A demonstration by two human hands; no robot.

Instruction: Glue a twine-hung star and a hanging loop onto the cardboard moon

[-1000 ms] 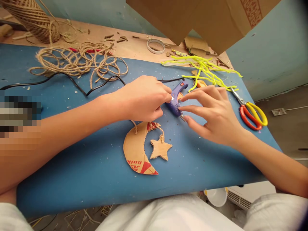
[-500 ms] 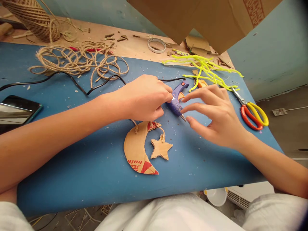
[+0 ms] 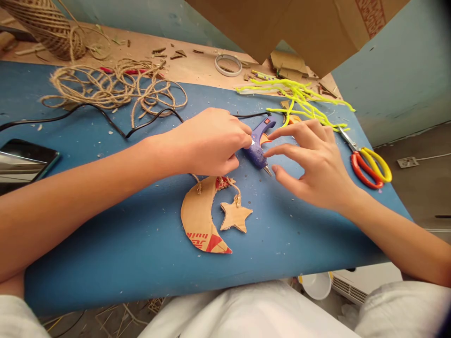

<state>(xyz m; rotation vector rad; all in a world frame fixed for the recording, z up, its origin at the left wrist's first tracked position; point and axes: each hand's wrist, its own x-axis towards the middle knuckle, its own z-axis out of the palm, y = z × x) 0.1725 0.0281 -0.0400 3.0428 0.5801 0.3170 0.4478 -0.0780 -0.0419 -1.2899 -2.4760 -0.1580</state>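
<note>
In the middle of the blue table lies a purple glue gun [image 3: 256, 155], its metal nozzle pointing toward me. My left hand [image 3: 214, 143] is closed, its fingertips against the gun's left side; what they pinch, if anything, is hidden. My right hand [image 3: 310, 162] hovers at the gun's right side, fingers spread and curved, with the index and middle fingertips close to the body. Just below the left hand rests a cardboard crescent moon [image 3: 195, 213] with red print. A small cardboard star [image 3: 236, 216] hangs off it by a short twine, and more twine runs up under my left hand.
Black cable [image 3: 109, 119] crosses the table behind my left arm. Loose twine [image 3: 95, 87], a twine spool [image 3: 45, 28], a tape roll [image 3: 228, 72] and yellow-green pipe cleaners [image 3: 299, 94] lie at the back. Scissors [image 3: 369, 166] are at right, a phone [image 3: 26, 162] at left. A cardboard sheet [image 3: 299, 28] overhangs the rear.
My right hand has shifted very slightly up and to the left beside the glue gun. The left hand, moon and star stay put; the whole view has moved a little.
</note>
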